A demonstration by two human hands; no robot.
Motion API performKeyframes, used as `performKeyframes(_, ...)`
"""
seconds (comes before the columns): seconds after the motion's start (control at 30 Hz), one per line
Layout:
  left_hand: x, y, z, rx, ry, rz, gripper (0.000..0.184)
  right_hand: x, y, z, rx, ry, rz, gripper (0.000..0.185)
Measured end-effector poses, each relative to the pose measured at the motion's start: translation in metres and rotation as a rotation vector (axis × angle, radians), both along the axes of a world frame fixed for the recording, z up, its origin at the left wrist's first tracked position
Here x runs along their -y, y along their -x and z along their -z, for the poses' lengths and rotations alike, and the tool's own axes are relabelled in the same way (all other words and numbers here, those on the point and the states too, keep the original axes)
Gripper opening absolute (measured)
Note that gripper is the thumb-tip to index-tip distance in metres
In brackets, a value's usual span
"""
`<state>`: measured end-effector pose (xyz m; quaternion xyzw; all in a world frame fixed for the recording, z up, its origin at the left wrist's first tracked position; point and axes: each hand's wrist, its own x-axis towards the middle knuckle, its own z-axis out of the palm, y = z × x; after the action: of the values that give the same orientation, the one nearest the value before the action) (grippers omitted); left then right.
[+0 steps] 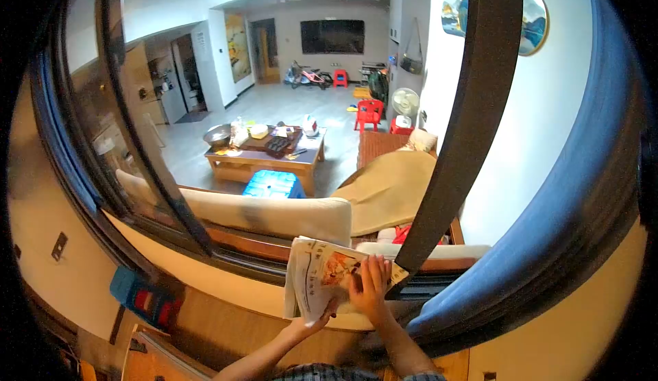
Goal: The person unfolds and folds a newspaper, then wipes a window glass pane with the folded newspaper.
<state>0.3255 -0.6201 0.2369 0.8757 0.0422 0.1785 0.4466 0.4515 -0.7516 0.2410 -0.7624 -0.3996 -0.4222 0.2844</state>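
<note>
A folded newspaper (317, 271), with dark print and an orange colour picture, is held up at the window opening. My left hand (321, 316) grips its lower edge from below, and some of those fingers are hidden by the paper. Across the right part of the page lies my right hand (371, 286), its back towards me. Its fingers are stretched upward on the sheet and the thumb stands apart. The window frame's dark upright (456, 127) rises just right of the newspaper, and the dark sill track (253, 263) runs behind it.
Beyond the window stand a cream sofa (274, 211), a blue stool (274, 184) and a low wooden table (229, 166) with several items on it. A blue curtain (548, 244) hangs at the right. A dark blue and red item (144, 301) is at lower left.
</note>
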Motion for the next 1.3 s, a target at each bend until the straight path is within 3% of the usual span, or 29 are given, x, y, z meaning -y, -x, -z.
performKeyframes(0.17,-0.017,0.01,-0.047,0.102,-0.013,0.011,0.03,0.012,0.03,-0.1,0.197,-0.063,-0.161,0.06)
performKeyframes(0.3,-0.033,-0.022,-0.176,0.545,-0.222,0.018,0.029,0.003,0.024,-0.238,0.532,-0.106,-0.189,0.06)
performKeyframes(0.4,-0.05,-0.053,-0.296,1.044,-0.455,-0.038,0.029,-0.015,0.017,-0.357,0.622,-0.055,-0.033,0.063)
performKeyframes(0.47,-0.067,-0.067,-0.374,1.017,-0.353,-0.032,0.029,-0.031,0.007,-0.435,0.69,-0.111,-0.081,0.064)
performKeyframes(0.53,-0.072,-0.057,-0.454,0.579,0.06,0.07,0.028,-0.052,-0.011,-0.506,0.856,-0.127,-0.124,0.065)
performKeyframes(0.57,-0.079,-0.062,-0.483,0.59,0.169,0.153,0.029,-0.062,-0.017,-0.535,0.94,-0.114,-0.139,0.064)
performKeyframes(0.63,-0.087,-0.076,-0.521,0.669,0.472,0.234,0.034,-0.079,-0.004,-0.576,0.829,0.029,0.049,0.064)
performKeyframes(0.73,-0.127,-0.106,-0.541,0.634,0.306,0.157,0.035,-0.115,-0.027,-0.623,0.861,0.234,0.02,0.06)
performKeyframes(0.87,-0.141,-0.063,-0.541,0.66,0.197,-0.028,0.035,-0.165,-0.049,-0.628,1.037,0.117,0.004,0.058)
performKeyframes(0.97,-0.155,-0.059,-0.524,0.662,0.115,0.031,0.033,-0.175,-0.046,-0.613,1.11,0.078,0.041,0.057)
performKeyframes(1.03,-0.147,-0.05,-0.515,0.596,0.076,-0.065,0.031,-0.174,-0.04,-0.6,1.063,0.103,0.03,0.057)
performKeyframes(1.1,-0.163,-0.061,-0.486,0.731,0.048,-0.028,0.033,-0.176,-0.031,-0.586,1.018,0.118,0.011,0.057)
performKeyframes(1.13,-0.164,-0.061,-0.475,0.798,0.051,-0.009,0.042,-0.179,-0.03,-0.576,0.994,0.123,0.001,0.058)
performKeyframes(1.3,-0.167,-0.051,-0.412,0.686,0.209,-0.046,0.042,-0.193,-0.021,-0.524,0.847,0.214,-0.082,0.058)
